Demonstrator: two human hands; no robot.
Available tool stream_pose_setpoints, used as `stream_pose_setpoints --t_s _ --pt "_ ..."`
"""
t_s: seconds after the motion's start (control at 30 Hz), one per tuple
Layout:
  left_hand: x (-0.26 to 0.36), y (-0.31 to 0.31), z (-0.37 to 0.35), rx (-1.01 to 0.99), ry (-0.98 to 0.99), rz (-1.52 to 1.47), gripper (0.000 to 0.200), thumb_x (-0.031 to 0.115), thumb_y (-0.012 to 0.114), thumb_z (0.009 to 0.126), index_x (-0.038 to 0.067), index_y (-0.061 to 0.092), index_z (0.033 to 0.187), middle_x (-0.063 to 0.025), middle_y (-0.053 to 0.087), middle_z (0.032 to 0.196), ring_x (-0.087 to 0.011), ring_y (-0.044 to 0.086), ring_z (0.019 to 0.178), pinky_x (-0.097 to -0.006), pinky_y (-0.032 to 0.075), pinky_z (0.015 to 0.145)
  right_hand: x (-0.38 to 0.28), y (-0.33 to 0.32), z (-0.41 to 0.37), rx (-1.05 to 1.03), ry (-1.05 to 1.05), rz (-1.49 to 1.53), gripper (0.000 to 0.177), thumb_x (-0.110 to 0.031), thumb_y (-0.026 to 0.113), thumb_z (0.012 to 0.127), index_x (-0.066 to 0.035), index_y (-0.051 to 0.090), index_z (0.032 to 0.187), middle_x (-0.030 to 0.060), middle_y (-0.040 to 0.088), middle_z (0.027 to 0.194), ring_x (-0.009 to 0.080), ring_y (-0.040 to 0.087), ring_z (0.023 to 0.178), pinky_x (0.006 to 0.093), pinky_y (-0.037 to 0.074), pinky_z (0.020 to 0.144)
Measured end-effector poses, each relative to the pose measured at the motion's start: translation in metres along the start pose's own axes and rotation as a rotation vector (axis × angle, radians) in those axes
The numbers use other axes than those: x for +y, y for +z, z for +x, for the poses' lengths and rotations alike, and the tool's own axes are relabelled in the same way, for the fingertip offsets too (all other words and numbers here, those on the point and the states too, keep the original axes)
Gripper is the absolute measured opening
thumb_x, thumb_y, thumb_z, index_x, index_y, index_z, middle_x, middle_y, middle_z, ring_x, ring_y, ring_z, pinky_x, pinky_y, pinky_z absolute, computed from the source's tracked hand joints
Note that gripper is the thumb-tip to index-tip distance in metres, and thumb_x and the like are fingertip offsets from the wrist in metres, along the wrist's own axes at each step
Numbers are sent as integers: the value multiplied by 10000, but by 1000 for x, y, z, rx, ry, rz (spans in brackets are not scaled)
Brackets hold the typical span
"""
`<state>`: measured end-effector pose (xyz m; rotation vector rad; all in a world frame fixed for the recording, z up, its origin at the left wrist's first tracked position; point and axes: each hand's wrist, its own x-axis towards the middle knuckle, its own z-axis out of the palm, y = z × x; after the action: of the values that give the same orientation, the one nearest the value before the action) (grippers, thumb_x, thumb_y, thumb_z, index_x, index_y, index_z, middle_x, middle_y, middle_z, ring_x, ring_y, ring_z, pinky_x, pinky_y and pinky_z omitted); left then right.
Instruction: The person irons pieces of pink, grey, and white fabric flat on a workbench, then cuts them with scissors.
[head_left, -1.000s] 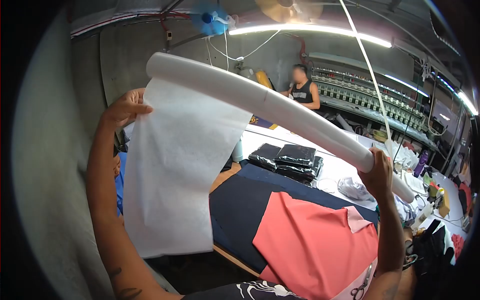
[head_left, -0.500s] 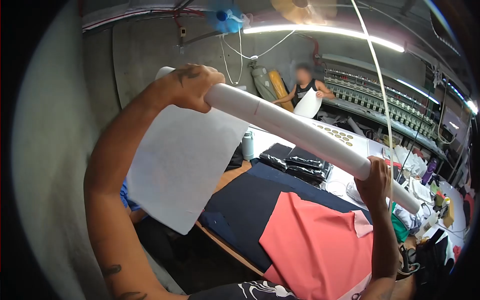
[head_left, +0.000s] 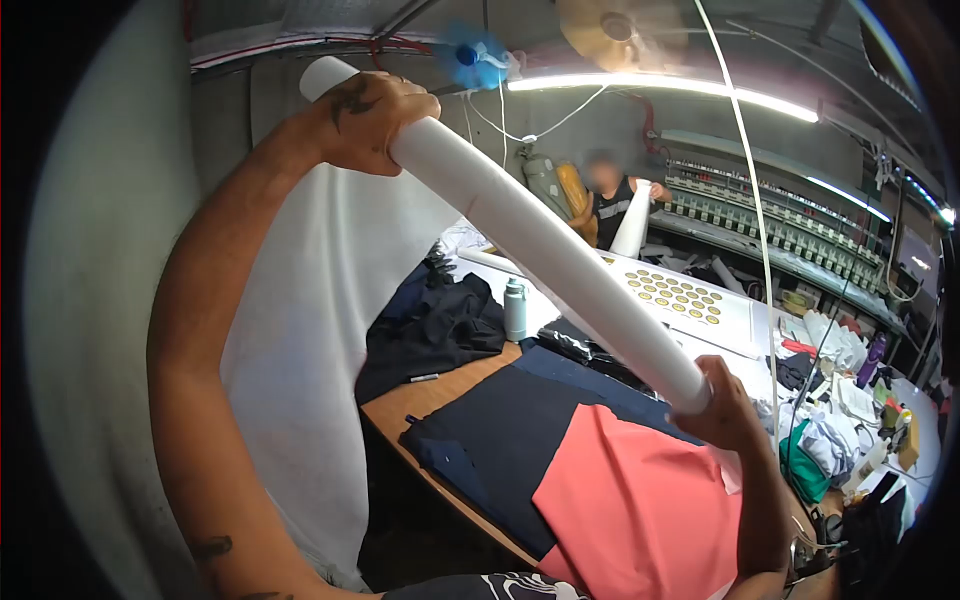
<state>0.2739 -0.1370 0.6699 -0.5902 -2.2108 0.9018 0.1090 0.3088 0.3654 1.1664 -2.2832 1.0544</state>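
Observation:
A long white roll of sheet material (head_left: 545, 250) slants across my view, held up above the table. My left hand (head_left: 378, 118) is wrapped over its upper part, near the far-left end. Around the lower right end close the fingers of my right hand (head_left: 722, 408). From the left part of the roll a loose white sheet (head_left: 295, 330) hangs down, bending along its length. Below lie a dark navy cloth (head_left: 490, 425) and a coral pink cloth (head_left: 635, 490), neither touched by my hands.
A light green bottle (head_left: 514, 310) stands beyond the cloth, near crumpled black fabric (head_left: 450, 325). A sheet with round yellow prints (head_left: 740, 325) lies further back. Across the table a person (head_left: 610, 205) holds a white sheet. Clutter fills the right side; a white cable (head_left: 750, 150) hangs there.
My left hand has risen with its end of the roll, while my right hand has moved lower and slightly left. The roll slants more steeply, and the hanging sheet has swung left and folded.

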Motion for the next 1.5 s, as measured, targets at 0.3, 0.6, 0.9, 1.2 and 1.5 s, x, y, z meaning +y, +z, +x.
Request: stream_pose_setpoints --t_s 0.3,0.6,0.9,1.2,1.5 --pt "4 -11 -9 -88 -46 -69 394 100 770 585 69 606 943 -117 668 888 -347 662 882 -423 520 800 4 10 -13 326 -148 -395 637 -191 855 630 -71 555 1178 163 668 924 405 646 815 515 490 782" --pt "52 28 -103 -438 -471 -489 478 162 801 576 48 663 1019 -136 704 939 -314 692 899 -384 540 787 14 -68 108 196 -263 -523 572 -88 812 619 -73 577 1141 156 660 1076 378 614 1066 471 440 967" --pt "81 54 -145 -516 -596 -800 472 201 806 607 39 682 1032 -128 718 975 -268 690 932 -362 530 802 23 -50 152 287 -438 -694 573 -75 807 651 -71 542 1160 173 635 1082 396 589 1067 500 425 979" --pt "91 37 -146 -620 -602 -696 462 195 798 600 37 689 1020 -127 726 940 -287 699 877 -354 531 788 27 -28 132 356 -524 -731 481 -54 776 683 -59 553 1109 177 655 1034 401 631 994 476 460 924" --pt "92 34 -132 -578 -595 -741 432 191 798 591 33 677 974 -141 720 901 -298 702 883 -370 529 773 42 -18 102 406 -586 -718 533 -69 798 628 -24 554 1100 176 633 1036 393 621 976 474 479 878"
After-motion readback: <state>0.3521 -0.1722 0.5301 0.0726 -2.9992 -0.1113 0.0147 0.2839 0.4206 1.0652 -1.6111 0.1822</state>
